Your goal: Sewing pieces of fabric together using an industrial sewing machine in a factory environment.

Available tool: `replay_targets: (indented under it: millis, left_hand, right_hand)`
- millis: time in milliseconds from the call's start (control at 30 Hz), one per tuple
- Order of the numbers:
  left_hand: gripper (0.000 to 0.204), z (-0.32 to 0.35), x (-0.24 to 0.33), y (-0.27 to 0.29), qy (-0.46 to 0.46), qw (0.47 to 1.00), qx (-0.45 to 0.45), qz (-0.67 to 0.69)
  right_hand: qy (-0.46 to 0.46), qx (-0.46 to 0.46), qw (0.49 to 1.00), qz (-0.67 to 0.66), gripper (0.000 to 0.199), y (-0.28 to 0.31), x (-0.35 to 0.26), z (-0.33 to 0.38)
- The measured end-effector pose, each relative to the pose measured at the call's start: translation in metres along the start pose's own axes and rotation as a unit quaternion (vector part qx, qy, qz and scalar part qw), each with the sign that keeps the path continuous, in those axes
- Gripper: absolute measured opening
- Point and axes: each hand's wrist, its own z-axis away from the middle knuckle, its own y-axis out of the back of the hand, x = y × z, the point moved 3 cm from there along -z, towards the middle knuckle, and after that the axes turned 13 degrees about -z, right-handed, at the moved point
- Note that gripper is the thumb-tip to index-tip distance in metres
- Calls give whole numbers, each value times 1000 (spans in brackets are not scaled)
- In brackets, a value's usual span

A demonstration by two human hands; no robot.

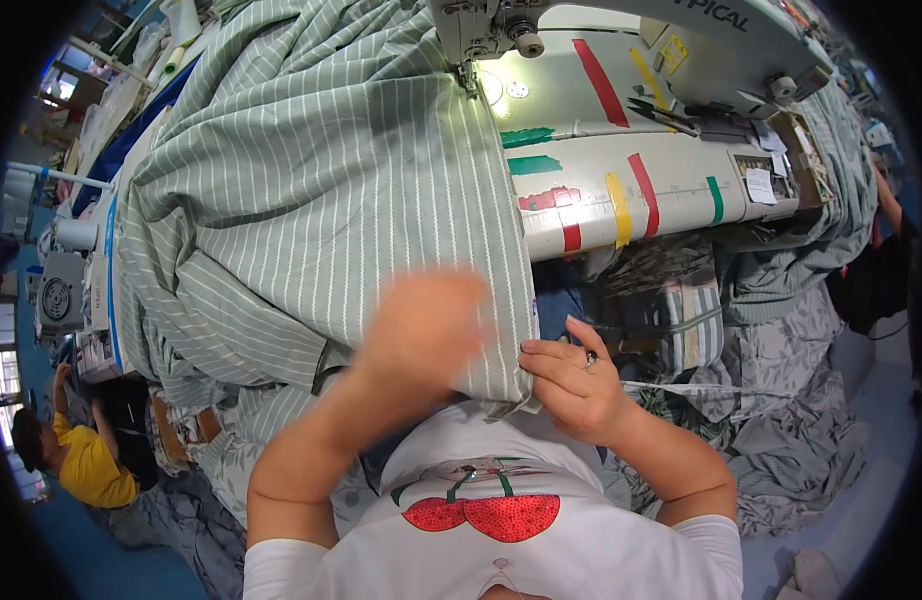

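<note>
A large grey-green fabric with white stripes (331, 210) spreads over the table and hangs toward me. Its far right edge lies under the presser foot (469, 80) of a sewing machine (621, 12). Over the near part of the cloth, my left hand (426, 325) is smeared by motion, so its fingers cannot be made out. At the near right corner, my right hand (576, 385), with a ring on one finger, grips the fabric's edge between its fingers. The underside of that corner is hidden.
Coloured tape strips (621, 210) mark the machine bed to the right. Small scissors (663, 115) lie by an open box (801, 160). Heaped leaf-patterned fabric (801, 450) fills the lower right. Another person in a yellow shirt (99, 465) is at the far left.
</note>
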Motion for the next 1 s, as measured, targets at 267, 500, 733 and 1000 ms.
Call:
replay_targets:
  millis: [267, 500, 733, 1000]
  left_hand:
    - [63, 38, -125, -10, 292, 900, -122, -298]
    - [55, 17, -113, 6, 282, 916, -94, -269]
    - [44, -104, -145, -16, 197, 971, 94, -99]
    - [28, -167, -219, -65, 80, 982, 70, -158]
  right_hand:
    - [-29, 34, 996, -79, 17, -1, 1, -7]
    - [-85, 43, 988, -117, 19, -7, 8, -3]
    - [-117, 36, 984, -130, 18, -12, 14, 1]
    - [-150, 13, 977, -148, 16, -15, 24, 5]
